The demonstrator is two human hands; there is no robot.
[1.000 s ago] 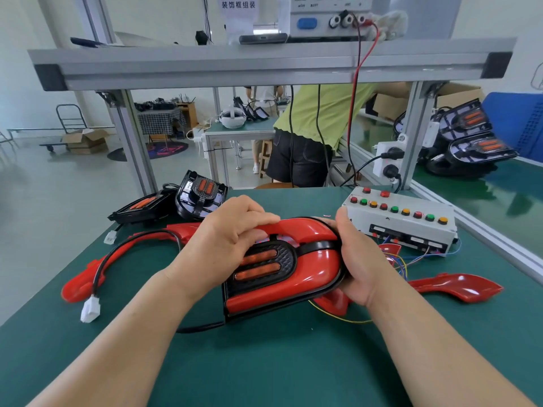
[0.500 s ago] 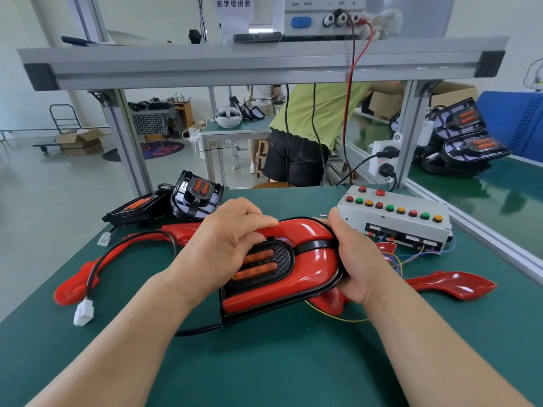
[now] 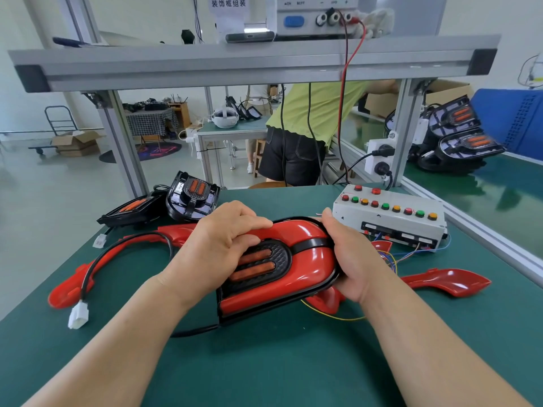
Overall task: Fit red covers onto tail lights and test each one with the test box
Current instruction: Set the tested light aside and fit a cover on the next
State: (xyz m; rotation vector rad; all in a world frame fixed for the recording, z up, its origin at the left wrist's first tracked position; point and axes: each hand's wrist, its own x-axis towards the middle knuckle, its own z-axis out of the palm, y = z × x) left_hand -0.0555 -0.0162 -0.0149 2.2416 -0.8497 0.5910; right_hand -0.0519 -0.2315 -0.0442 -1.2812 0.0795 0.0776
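Okay, both of your hands are on the tail light, which sits mid-tabletop right in front of you. The red cover is on its black housing, with two orange lens strips showing through the middle opening. Your left hand lies over the left end, fingers curled down onto the cover's top edge. Your right hand wraps the rounded right end, thumb on the upper rim, fingers tucked underneath out of sight. You cannot tell whether the cover is fully seated.

A black cable loops across the left side to a white connector lying loose on the tabletop. The test box stands just beyond your right hand, with a row of red, green and orange buttons on top and coloured wires spilling from its front. One loose red cover lies at left under the cable loop, another at right. Two bare tail lights sit at the back left, one propped up. A power supply is on the shelf overhead.
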